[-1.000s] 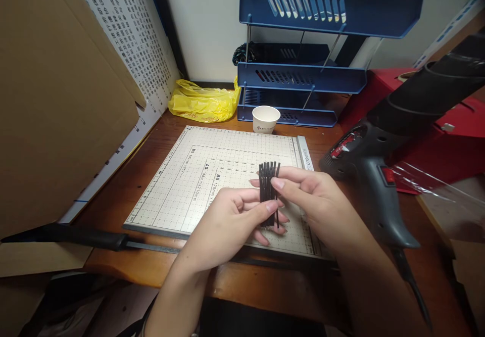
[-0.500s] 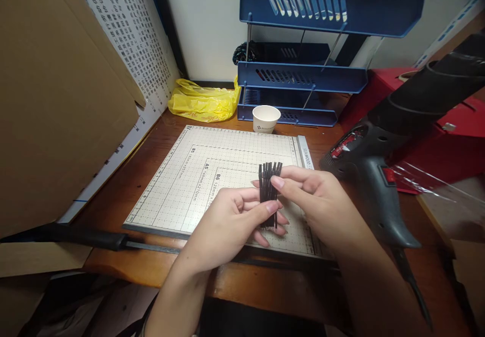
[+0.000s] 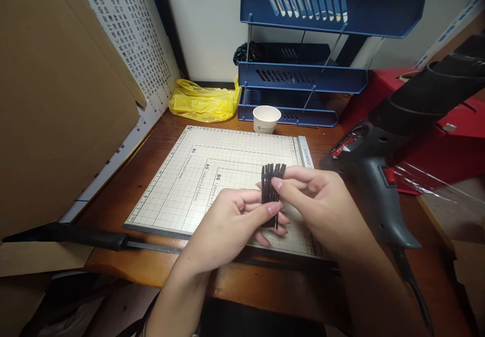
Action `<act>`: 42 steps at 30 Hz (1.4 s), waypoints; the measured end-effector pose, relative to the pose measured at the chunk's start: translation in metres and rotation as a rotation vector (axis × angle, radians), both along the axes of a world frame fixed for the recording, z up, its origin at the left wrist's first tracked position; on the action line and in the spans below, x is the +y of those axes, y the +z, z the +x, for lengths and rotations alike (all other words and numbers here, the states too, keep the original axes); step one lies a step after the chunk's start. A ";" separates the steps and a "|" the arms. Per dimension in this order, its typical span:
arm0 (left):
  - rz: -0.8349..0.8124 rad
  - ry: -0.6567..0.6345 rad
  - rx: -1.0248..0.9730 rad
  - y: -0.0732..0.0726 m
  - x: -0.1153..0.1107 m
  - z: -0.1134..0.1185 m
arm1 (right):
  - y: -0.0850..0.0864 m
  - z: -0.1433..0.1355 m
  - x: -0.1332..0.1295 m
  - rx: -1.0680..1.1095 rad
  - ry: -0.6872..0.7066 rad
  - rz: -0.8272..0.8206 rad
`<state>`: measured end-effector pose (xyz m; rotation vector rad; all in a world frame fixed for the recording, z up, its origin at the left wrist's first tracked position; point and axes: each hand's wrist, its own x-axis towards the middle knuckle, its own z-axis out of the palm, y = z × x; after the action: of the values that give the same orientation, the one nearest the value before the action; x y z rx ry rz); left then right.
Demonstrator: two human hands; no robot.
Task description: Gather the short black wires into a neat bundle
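A bundle of thin black strips [image 3: 268, 188] stands roughly upright between my hands, its upper ends fanned apart. Whether the strips are separate pieces or joined at the bottom, I cannot tell. My left hand [image 3: 242, 215] grips the lower part, thumb across the front and fingers behind. Higher up, my right hand [image 3: 314, 190] pinches the right side of the bundle, thumb in front. Both hands are above a cream paper trimmer board [image 3: 170, 190] printed with a grid and paper sizes.
The trimmer's black handle [image 3: 91, 237] juts out at front left. Behind the board stand a white paper cup [image 3: 267, 121], a yellow plastic bag [image 3: 204, 102] and a blue tray rack [image 3: 303, 77]. A heat gun [image 3: 382, 175] and a red box [image 3: 428, 145] occupy the right; cardboard [image 3: 56, 99] rises at left.
The black strips' upper ends have shifted slightly right and spread a little wider. My right hand has moved slightly right with them; my left grip looks nearly the same.
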<state>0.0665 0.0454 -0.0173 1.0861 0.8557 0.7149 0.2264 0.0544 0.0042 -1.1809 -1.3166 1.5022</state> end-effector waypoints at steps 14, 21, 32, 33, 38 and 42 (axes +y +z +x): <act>0.228 0.084 0.158 -0.005 -0.009 0.002 | -0.003 0.014 -0.001 -0.158 0.230 0.534; 0.373 0.366 0.487 0.002 -0.024 -0.014 | -0.004 0.009 -0.002 -0.131 0.205 0.634; 0.652 0.520 0.349 0.015 -0.028 -0.002 | 0.001 0.011 -0.004 -0.215 0.251 0.451; 0.653 0.526 0.327 0.014 -0.027 -0.001 | 0.001 0.011 -0.004 -0.220 0.258 0.441; 0.563 0.568 0.235 0.012 -0.025 0.001 | 0.000 0.011 -0.006 -0.215 0.278 0.397; 0.457 0.615 0.185 0.017 -0.028 0.005 | -0.002 0.009 -0.006 -0.227 0.291 0.341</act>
<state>0.0719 0.0176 -0.0006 1.3159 1.2434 1.3875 0.2358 0.0482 0.0023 -0.9884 -1.8811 1.2925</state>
